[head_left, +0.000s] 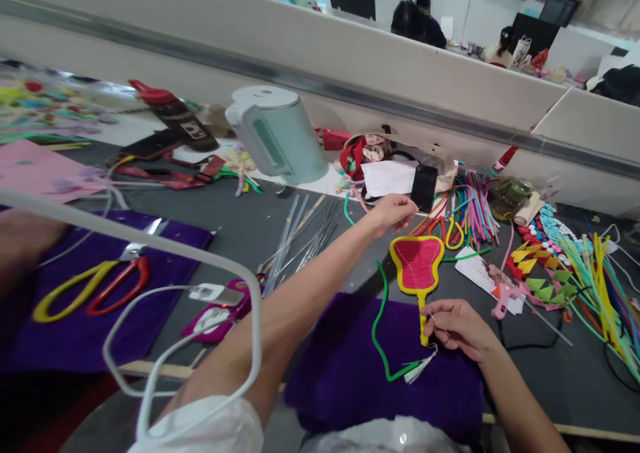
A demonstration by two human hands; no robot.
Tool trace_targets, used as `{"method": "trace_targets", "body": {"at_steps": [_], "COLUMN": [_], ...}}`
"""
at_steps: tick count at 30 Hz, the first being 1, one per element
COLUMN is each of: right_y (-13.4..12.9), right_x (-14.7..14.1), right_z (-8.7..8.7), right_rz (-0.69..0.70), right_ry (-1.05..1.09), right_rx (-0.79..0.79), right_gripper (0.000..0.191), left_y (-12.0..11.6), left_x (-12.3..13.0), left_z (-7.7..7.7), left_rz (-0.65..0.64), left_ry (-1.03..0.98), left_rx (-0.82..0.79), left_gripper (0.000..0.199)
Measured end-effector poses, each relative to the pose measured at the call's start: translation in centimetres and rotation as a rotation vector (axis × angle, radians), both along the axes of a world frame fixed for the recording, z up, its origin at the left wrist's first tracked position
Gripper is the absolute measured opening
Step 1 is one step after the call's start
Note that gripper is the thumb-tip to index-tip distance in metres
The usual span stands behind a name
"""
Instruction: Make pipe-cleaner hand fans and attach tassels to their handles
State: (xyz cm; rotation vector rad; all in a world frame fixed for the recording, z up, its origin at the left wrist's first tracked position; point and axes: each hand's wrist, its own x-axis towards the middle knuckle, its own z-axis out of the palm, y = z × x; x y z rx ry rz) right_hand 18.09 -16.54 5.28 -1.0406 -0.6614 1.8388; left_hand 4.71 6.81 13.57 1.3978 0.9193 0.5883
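A small fan-shaped piece (417, 261), red with a fuzzy yellow rim and handle, lies partly on a folded purple cloth (340, 366). A white tassel (420, 371) is at the handle's lower end. My right hand (463, 326) is closed beside the handle, pinching a thin white thread; its fingertips overlap the handle. Stretched out beyond the fan, my left hand (395, 212) has its fingers pressed together near a black phone (425, 186); what they hold, if anything, is too small to make out. A green pipe cleaner (384, 306) curves left of the fan.
Yellow-and-orange scissors (454, 232) lie behind the fan. Pipe cleaners (480, 206) and a pink glue gun (506, 300) are to the right. A pale green kettle (280, 133) stands by the partition. Leftward, larger scissors (117, 286) rest on purple cloth, with a white cable (255, 320) nearby.
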Motion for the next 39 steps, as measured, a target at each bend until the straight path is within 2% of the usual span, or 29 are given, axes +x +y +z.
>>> {"method": "trace_targets", "body": {"at_steps": [6,13,18,23,29,35,39], "right_y": [-0.3,-0.5,-0.5,-0.4,-0.3,-0.3,0.3], "right_x": [-0.4,-1.0,-1.2,-1.6,-1.6,-0.5,-0.2], "right_z": [0.5,0.8,-0.2,-0.7,-1.5,-1.4,-1.5], "right_rz": [-0.014,-0.074,-0.14,-0.232,-0.208,-0.23,-0.183], "right_ry": [-0.108,-0.196,-0.249,-0.35,-0.423,-0.662,-0.617], "right_rx": [0.056,0.047,0.041,0.048,0.101,0.221,0.248], "right_gripper": [0.039,0.035,0.033,0.037,0.046,0.026,0.028], "left_y": [-0.3,-0.5,-0.4,0.5,1.6,1.0,1.0], "left_x": [0.1,0.3,0.6,0.4,0.2,0.3,1.0], "left_z": [-0.3,-0.6,-1.0,-1.1,-1.3,-0.4,0.1], "left_rz": [-0.014,-0.001,0.041,-0.021,-0.151,-0.27,-0.295], "left_ry": [0.043,0.028,-0.077,-0.104,-0.193,-0.22,-0.197], "left_rx": [0.019,0.002,-0.179,-0.319,-0.553,-0.551,-0.58], "left_gripper": [0.018,0.017,0.018,0.021,0.026,0.026,0.029]}}
